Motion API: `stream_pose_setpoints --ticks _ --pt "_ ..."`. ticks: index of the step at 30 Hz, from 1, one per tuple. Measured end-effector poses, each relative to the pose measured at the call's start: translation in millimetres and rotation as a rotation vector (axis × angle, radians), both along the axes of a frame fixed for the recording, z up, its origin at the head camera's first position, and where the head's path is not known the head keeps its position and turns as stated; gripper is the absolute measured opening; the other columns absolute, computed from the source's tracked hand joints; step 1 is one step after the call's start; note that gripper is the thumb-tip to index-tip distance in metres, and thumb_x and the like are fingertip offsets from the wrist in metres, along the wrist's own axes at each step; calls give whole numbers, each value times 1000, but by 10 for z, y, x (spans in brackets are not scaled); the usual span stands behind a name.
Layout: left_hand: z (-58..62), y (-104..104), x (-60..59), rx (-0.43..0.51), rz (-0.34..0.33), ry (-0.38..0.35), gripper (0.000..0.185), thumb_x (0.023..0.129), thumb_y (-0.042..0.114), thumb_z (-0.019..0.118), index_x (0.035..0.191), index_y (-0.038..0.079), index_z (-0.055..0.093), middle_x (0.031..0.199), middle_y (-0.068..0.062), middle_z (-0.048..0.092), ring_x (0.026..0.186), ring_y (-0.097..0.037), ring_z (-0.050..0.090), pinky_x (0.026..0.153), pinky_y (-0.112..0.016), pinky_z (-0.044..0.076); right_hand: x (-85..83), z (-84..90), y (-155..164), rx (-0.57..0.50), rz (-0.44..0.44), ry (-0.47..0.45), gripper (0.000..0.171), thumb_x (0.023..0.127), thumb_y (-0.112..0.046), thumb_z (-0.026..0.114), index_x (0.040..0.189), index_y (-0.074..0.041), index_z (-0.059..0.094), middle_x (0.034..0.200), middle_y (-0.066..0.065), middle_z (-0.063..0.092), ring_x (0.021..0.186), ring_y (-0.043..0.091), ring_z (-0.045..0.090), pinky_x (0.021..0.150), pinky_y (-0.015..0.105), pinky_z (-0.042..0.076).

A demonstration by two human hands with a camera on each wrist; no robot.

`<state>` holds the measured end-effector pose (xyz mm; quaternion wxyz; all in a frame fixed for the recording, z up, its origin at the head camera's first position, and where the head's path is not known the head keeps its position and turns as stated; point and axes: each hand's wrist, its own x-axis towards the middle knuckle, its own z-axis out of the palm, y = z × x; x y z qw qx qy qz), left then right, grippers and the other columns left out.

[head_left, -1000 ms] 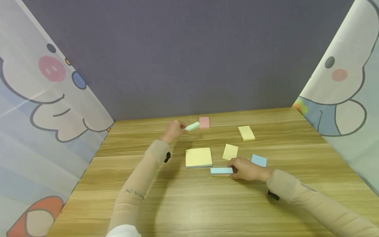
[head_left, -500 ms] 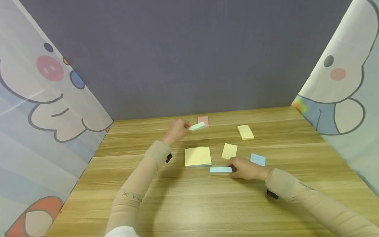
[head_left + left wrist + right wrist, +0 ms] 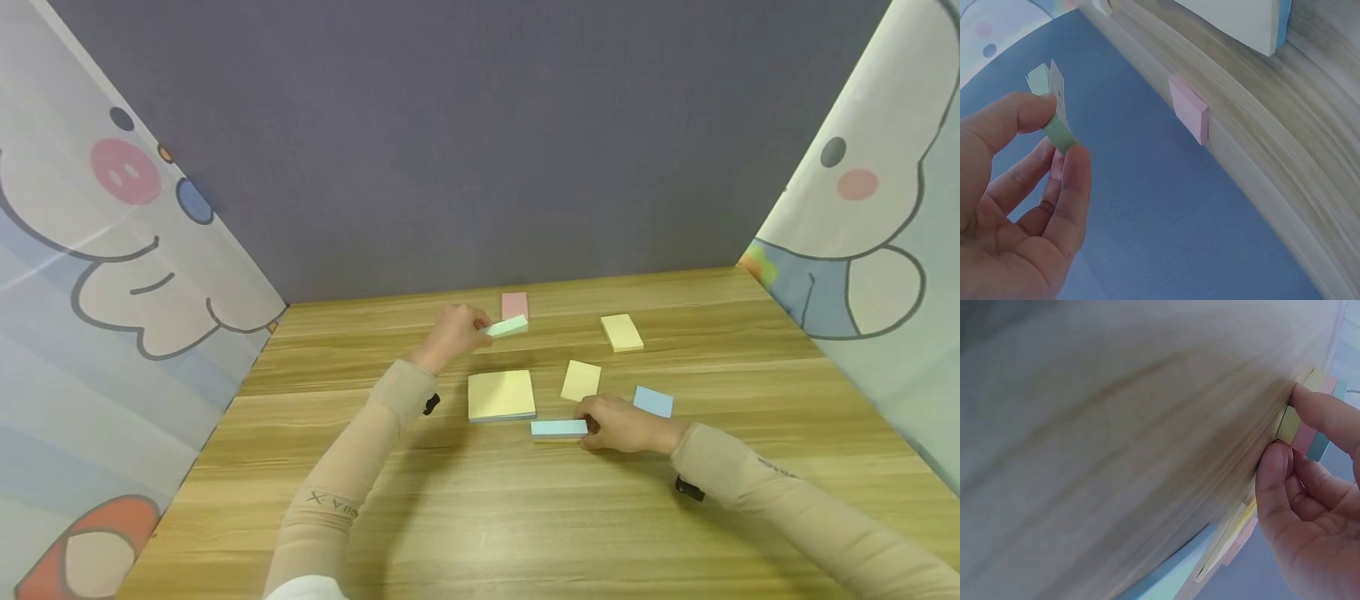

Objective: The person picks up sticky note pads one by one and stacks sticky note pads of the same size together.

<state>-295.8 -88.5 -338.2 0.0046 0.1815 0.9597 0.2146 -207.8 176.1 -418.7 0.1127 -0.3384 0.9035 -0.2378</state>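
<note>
"As two hands reach over a wooden table, what does each one hold?"

"The left hand pinches a light green pad between thumb and fingertips, raised above the table near the middle of its back edge. The wrist view shows its sheets parting slightly at one end."

"And the right hand?"

"Thumb and fingers pinch one end of a narrow stack, low at the tabletop and farther from the back edge. Its layers run blue on top, pink between, yellow at the bottom."

"What lies around them?"

"A pink pad lies close to the back edge, partly behind the green one in the head view. A broad yellow pad, with blue beneath, lies just beside the stack, toward the left edge. Behind the right hand is a small yellow pad; toward the back right corner lies a thicker yellow pad. A blue pad lies just behind the right wrist, toward the right edge."
</note>
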Motion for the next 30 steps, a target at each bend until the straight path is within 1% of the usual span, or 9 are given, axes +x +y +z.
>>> stream_pose_setpoints --ticks 4,7,11,14,19,26,30 --pt "3 22 35 -17 -11 23 24 77 13 71 100 6 70 94 -7 69 84 -20 61 76 -32 50 3 -3 3 1 -3 6 22 77 -12 72 93 -2 62 76 -5 54 67 4 45 58 18 40" --pt "2 37 61 -5 -29 26 24 77 13 71 100 5 70 94 -8 69 84 -20 62 76 -31 51 4 1 4 0 -4 3 21 77 -12 72 93 -2 62 76 -5 53 67 4 45 58 18 40" --pt "2 57 101 16 -52 7 26 78 13 71 103 4 69 97 -9 69 87 -20 63 76 -29 52 3 10 5 0 -10 0 21 77 -12 72 92 -3 62 75 -5 53 67 4 45 58 19 40" --pt "0 77 134 13 -66 5 27 78 13 72 103 4 68 98 -9 68 88 -19 62 77 -28 52 3 6 3 -2 -2 11 21 77 -13 72 93 -2 62 75 -5 53 67 4 45 58 19 40" --pt "-6 107 201 -1 -99 14 27 77 13 73 102 4 69 97 -8 68 87 -19 62 76 -27 52 2 -2 -5 -1 5 22 21 77 -13 72 93 -2 62 75 -6 54 66 4 45 58 18 41" --pt "-13 148 317 -16 -135 -4 27 78 17 72 103 5 69 98 -6 67 85 -16 62 74 -25 51 2 -8 8 1 3 11 23 77 -13 72 94 -1 62 76 -5 54 67 4 45 58 18 40" --pt "-26 170 378 -6 -162 -16 27 78 15 70 103 5 69 97 -6 68 85 -15 63 74 -24 51 -6 -14 7 -1 5 7 23 77 -13 72 95 -1 62 77 -5 54 67 4 45 57 18 40"
